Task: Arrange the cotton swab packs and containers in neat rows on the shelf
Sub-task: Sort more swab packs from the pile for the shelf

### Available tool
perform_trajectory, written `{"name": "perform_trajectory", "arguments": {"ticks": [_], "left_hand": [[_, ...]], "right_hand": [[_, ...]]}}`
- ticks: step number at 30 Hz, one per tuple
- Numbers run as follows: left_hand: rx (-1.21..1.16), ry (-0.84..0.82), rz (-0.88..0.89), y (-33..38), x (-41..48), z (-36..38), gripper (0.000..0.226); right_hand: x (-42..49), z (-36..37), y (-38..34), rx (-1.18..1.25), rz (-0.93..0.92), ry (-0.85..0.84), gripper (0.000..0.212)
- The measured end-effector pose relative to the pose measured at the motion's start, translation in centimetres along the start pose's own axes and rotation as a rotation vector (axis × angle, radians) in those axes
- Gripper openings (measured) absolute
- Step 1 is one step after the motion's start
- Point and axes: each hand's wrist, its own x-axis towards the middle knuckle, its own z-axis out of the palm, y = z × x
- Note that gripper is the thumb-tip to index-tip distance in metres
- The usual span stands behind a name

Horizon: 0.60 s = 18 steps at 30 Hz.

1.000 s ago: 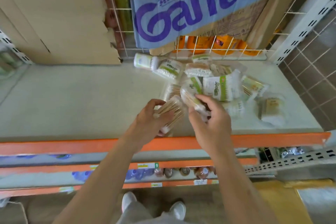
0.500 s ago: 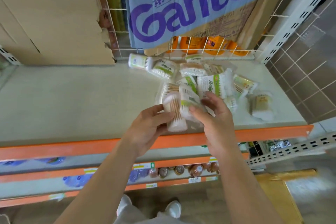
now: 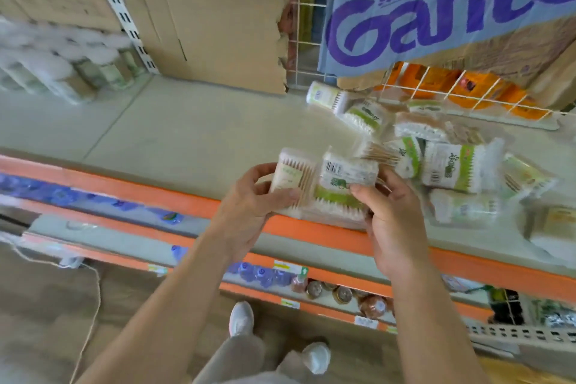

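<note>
Both hands have drawn their packs back from the heap to the orange rail (image 3: 124, 187) of the shelf (image 3: 193, 134). Behind the rail, at the shelf's back, a blue-printed carton (image 3: 436, 9) leans against a wire grid (image 3: 307, 9). Between carton and rail, the heap of cotton swab packs (image 3: 448, 165) lies jumbled, with one round container (image 3: 327, 98) on its side farthest from the rail. Above the rail, the right hand (image 3: 392, 227) clamps a green-labelled pack (image 3: 343, 181), barcode up, thumb on top. Beside it over the rail, the left hand (image 3: 246, 218) grips a clear box of wooden-stick swabs (image 3: 288, 179), thumb across its face; box and pack meet edge to edge.
</note>
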Motion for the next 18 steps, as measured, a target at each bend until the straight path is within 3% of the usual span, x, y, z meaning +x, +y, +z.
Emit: {"name": "perform_trajectory", "arguments": {"ticks": [9, 14, 18], "left_hand": [[0.11, 0.373, 0.124, 1.5, -6.1, -10.6, 0.068], [0.005, 0.471, 0.147, 2.8, -9.2, -17.7, 0.046], [-0.068, 0.49, 0.192, 5.0, -11.8, -24.9, 0.049]], "right_hand": [[-0.7, 11.0, 3.2, -0.116, 0.039, -0.176, 0.031], [-2.4, 18.6, 4.8, -0.093, 0.05, -0.216, 0.031], [-4.2, 25.5, 6.5, -0.071, 0.027, -0.243, 0.03]]}}
